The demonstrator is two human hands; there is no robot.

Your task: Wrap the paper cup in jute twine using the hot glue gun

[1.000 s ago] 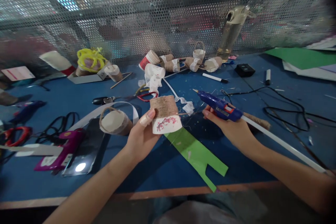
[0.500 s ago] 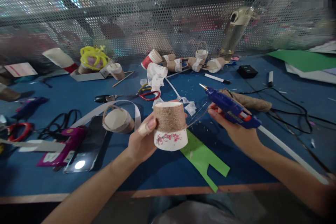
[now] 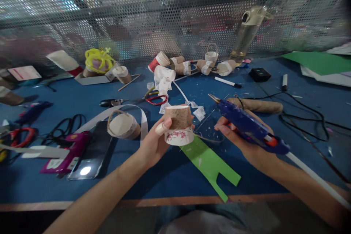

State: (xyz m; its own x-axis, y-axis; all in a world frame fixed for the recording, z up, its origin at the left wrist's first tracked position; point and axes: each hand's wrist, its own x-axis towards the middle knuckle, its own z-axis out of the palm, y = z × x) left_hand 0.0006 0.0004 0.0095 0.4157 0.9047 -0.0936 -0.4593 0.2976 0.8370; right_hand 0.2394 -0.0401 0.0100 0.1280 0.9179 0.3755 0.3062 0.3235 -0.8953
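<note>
step: gluing, twine-wrapped paper cup (image 3: pixel 179 126) narrow end up, held over green paper strip (image 3: pixel 211 164) | left hand (image 3: pixel 152 144) thumb and fingers pinching cup sides | right hand (image 3: pixel 241 140) fingers curled round blue hot glue gun (image 3: pixel 246 124), nozzle near cup, not touching | next: likely calls for steady nozzle aim at twine edge

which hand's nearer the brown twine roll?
Right. The right hand, gripping the blue glue gun, sits in front of the twine roll; the left hand, holding the twine-wrapped cup, is farther to its left.
</note>
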